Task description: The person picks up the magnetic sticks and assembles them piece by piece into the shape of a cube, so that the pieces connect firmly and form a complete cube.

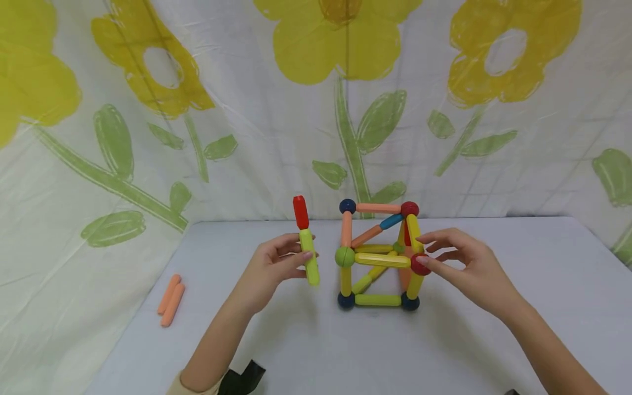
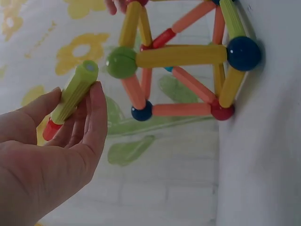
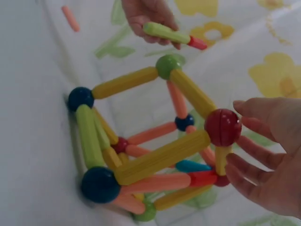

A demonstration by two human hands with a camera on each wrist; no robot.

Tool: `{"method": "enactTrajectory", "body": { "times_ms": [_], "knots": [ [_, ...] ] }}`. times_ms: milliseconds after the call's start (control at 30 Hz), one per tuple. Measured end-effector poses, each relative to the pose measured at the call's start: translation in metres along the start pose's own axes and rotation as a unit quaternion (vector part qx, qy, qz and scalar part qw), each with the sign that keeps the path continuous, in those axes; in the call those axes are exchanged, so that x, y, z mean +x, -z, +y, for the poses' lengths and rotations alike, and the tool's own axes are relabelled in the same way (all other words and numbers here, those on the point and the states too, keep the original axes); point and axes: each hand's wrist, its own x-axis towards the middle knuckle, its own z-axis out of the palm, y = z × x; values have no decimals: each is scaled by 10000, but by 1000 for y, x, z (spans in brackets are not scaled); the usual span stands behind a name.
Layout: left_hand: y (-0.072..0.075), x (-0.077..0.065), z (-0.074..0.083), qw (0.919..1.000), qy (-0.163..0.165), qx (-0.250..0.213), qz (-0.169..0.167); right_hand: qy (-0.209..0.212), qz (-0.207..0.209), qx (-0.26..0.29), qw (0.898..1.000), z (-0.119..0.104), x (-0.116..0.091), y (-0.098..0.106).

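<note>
In the head view my left hand [image 1: 276, 260] pinches a yellow-green rod [image 1: 309, 258] between thumb and fingers, with a shorter red rod [image 1: 300, 213] joined to its upper end. Beside it on the table stands a cube-like frame of coloured rods and balls. My right hand [image 1: 459, 260] is at the frame's upper right, its thumb at the red ball [image 1: 421, 265] and its fingertips near the yellow rod [image 1: 415, 233] behind. The right wrist view shows those fingers loosely bent around that corner. A green ball [image 2: 122, 62] forms the frame's corner closest to my left hand.
Two orange rods [image 1: 173, 300] lie side by side at the table's left. Behind the white table [image 1: 306, 351] hangs a pale cloth [image 1: 276, 137] printed with yellow flowers. Blue balls [image 1: 346, 300] form the frame's lower front corners.
</note>
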Motion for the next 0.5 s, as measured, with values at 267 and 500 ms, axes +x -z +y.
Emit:
{"method": "enactTrajectory", "body": {
  "times_ms": [267, 500],
  "knots": [
    [3, 39, -37, 9979, 269, -279, 515, -1, -304, 31, 9995, 14, -4, 0],
    [-15, 55, -62, 9957, 712, -533, 266, -52, -563, 301, 9979, 15, -3, 1]
  ]
}}
